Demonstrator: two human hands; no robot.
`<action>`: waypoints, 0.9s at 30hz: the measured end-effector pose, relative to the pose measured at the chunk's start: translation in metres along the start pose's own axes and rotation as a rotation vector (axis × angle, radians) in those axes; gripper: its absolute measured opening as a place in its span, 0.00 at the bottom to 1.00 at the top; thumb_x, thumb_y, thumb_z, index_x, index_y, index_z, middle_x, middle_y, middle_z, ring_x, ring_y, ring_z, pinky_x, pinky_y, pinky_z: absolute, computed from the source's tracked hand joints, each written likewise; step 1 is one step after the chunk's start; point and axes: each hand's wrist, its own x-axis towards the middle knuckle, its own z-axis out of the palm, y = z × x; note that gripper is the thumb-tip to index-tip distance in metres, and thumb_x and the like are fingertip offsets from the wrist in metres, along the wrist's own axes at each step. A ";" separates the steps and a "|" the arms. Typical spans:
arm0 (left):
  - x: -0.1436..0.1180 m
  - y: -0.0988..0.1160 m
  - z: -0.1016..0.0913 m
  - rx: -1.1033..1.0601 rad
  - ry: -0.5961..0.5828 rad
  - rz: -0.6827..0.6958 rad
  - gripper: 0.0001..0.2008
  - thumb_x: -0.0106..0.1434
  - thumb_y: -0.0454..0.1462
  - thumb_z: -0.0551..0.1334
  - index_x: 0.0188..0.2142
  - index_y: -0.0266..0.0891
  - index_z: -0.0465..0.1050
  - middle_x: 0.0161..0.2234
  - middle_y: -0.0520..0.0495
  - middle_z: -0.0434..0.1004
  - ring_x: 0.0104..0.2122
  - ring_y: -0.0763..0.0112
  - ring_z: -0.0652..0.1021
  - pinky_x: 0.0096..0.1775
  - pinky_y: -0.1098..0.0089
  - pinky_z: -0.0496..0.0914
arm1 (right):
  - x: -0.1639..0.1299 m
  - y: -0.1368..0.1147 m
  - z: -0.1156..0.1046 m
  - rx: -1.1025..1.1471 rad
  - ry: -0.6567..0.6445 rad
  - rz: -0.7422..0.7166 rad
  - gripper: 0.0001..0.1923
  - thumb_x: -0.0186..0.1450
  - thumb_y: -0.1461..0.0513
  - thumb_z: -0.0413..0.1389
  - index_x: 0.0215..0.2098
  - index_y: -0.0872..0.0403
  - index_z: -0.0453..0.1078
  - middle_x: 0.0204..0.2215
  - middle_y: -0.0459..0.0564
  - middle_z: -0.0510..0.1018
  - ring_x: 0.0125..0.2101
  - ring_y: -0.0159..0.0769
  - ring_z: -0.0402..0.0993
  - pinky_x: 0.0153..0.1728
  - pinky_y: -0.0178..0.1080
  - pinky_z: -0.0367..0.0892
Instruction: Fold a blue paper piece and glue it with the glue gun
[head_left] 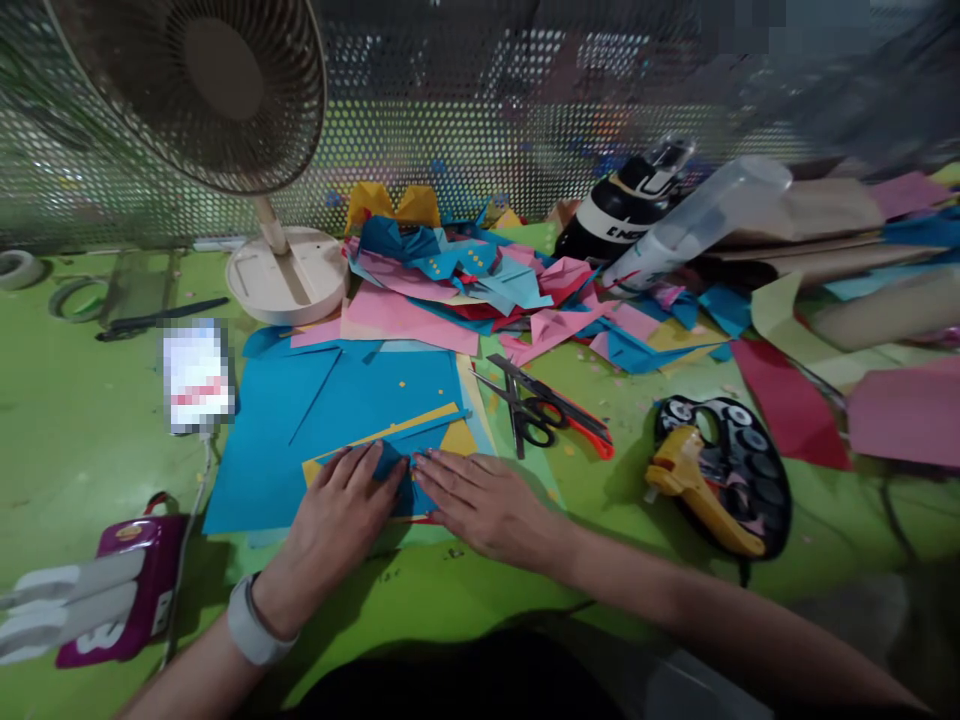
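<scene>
Wears wide, smooth, pale-grey band around left wrist. Shows bare left hand, bare right hand, bare right forearm. Has near-black clothing, too shadowed to detail.

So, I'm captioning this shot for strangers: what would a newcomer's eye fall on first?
Probably the large fan at the upper left, on the green table. Next, the bright heap of coloured paper to the right of its base. Then the left hand and right hand, close together over blue paper at the near side.
</scene>
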 end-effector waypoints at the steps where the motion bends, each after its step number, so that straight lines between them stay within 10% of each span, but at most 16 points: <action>1: 0.000 0.000 0.000 0.005 0.006 0.002 0.17 0.65 0.36 0.57 0.53 0.40 0.69 0.51 0.36 0.72 0.49 0.53 0.73 0.47 0.56 0.70 | -0.001 -0.002 0.001 0.003 -0.013 0.001 0.20 0.70 0.59 0.47 0.57 0.60 0.64 0.58 0.56 0.68 0.57 0.43 0.63 0.49 0.45 0.66; 27: 0.000 0.001 0.003 0.022 0.007 -0.025 0.16 0.64 0.37 0.58 0.52 0.40 0.69 0.51 0.37 0.73 0.50 0.53 0.73 0.48 0.56 0.70 | 0.006 0.001 0.017 0.067 -0.008 0.064 0.31 0.70 0.48 0.42 0.62 0.62 0.58 0.60 0.59 0.64 0.62 0.45 0.57 0.52 0.47 0.64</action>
